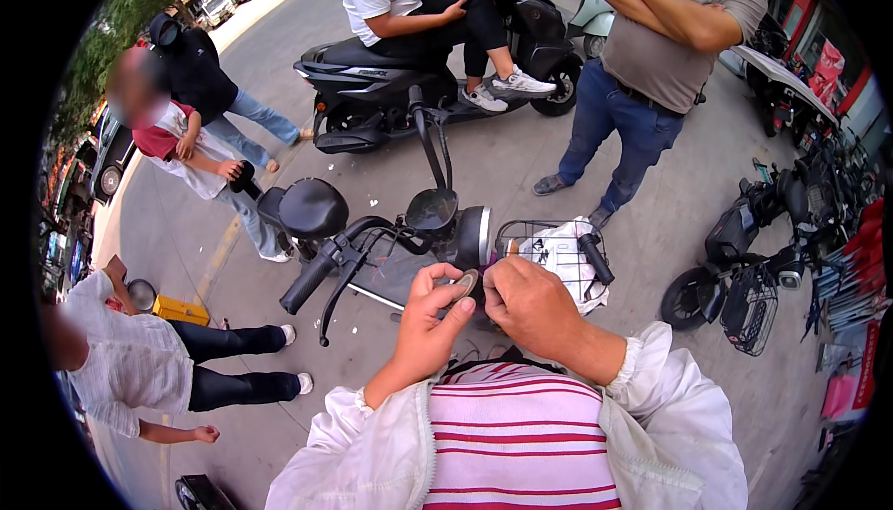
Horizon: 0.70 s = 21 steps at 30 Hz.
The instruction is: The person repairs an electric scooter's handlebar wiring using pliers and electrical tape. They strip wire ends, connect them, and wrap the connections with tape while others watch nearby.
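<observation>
Between the thumb and fingers of my left hand (430, 313) is a small round flat disc (468, 284), greyish brown with a paler rim. Close on its right, my right hand (535, 304) has its fingers curled in and pressed together. What those fingers hold, if anything, is hidden behind them. Both hands are in front of my chest, just short of an electric scooter's round headlamp (474, 236). Past my right hand, the scooter's wire basket (513, 229) holds a white plastic bag (561, 251).
The scooter's black handlebar grip (310, 284), mirror (432, 210) and seat (314, 207) are ahead to the left. Beyond, a person sits on a black scooter (372, 73). A person with folded arms (670, 54) stands at right; several others stand left. Parked scooters (744, 222) line the right.
</observation>
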{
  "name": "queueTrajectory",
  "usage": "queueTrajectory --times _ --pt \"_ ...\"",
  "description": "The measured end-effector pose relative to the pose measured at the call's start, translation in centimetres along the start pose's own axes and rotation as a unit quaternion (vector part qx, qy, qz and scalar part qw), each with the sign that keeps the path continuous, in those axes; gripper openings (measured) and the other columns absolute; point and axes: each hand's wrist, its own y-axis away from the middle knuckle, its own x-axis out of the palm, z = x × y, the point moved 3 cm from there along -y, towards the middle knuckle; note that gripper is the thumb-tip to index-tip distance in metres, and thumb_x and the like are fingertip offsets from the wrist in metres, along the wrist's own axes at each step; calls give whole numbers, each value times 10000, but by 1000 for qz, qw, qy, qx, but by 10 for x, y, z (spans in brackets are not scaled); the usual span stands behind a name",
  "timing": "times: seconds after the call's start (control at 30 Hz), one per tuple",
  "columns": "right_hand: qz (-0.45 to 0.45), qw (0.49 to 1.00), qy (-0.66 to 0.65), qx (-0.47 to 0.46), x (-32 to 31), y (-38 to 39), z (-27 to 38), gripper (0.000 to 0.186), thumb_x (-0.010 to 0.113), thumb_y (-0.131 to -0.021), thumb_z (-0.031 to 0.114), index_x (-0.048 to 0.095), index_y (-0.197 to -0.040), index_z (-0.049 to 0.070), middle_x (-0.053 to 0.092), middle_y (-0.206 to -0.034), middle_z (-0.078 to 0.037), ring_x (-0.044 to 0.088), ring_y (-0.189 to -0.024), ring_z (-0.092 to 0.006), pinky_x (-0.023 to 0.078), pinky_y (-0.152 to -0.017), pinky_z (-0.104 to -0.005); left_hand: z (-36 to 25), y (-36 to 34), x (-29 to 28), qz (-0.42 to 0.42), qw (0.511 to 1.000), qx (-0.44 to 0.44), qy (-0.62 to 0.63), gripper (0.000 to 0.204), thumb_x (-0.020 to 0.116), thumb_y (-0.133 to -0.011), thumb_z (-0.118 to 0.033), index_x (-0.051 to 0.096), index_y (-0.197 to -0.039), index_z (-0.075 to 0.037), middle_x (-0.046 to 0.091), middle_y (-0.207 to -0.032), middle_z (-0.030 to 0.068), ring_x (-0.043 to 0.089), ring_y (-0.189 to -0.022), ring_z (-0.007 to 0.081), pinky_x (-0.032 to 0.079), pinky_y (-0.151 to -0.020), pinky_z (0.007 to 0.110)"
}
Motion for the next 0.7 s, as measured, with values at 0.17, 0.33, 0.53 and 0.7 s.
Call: queueTrajectory --times 0.17,0.33,0.53,0.7 --pt "59 962 -204 172 1 -2 -13 151 698 -785 22 578 -868 -15 627 -819 -130 649 -680 -202 512 -624 -321 3 -1 -1 -12 999 -26 43 226 667 -883 -154 671 -1040 9 487 -1201 117 507 -1048 200 438 -861 310" --pt "31 976 -185 114 -4 -1 -6 149 700 -795 34 613 -908 -10 652 -845 -137 662 -701 -216 516 -627 -322 2 -2 -6 -9 1000 5 6 220 627 -926 -161 666 -1039 24 458 -1208 73 501 -929 108 434 -718 223" --pt "-19 1000 0 -7 -1 0 3 121 690 -781 22 604 -865 15 627 -781 -131 637 -698 -283 512 -621 -351 -10 -4 -3 -9 999 8 -35 223 679 -876 -156 680 -1024 11 496 -1182 109 535 -963 166 462 -786 275" --pt "34 982 -132 131 4 1 -9 98 665 -806 5 594 -873 7 624 -765 -73 621 -669 -172 502 -610 -285 -4 -1 -4 12 1000 -21 9 210 683 -875 -159 684 -1008 4 497 -1170 99 528 -930 148 461 -768 269"
